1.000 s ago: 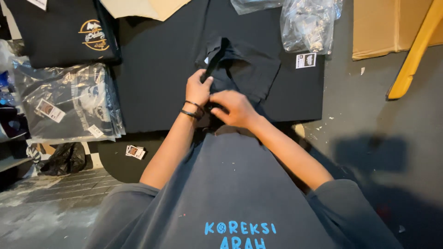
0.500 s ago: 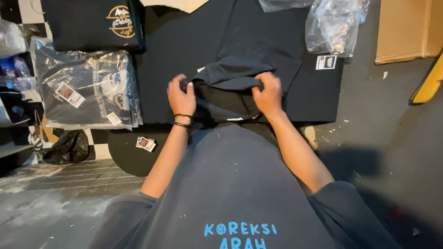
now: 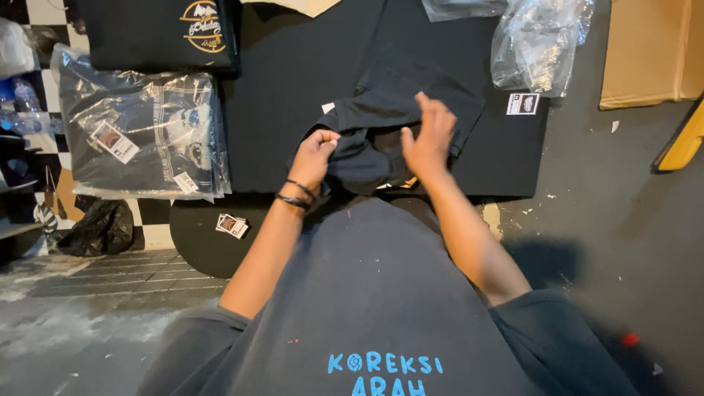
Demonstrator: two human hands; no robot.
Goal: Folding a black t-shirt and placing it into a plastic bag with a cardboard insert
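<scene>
The black garment (image 3: 381, 136) lies bunched near the front edge of the black mat (image 3: 293, 88), between both hands; the left hand (image 3: 317, 155) pinches its left fold; the right hand (image 3: 429, 136), fingers spread, presses its right side.

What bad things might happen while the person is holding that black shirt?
The left hand pinches only an edge of the black shirt, while the right hand rests open on it, so the cloth might slip and bunch up. The shirt lies on a black mat of the same colour, so creases may be hard to spot. A swinging sleeve might nudge the plastic bag.
</scene>
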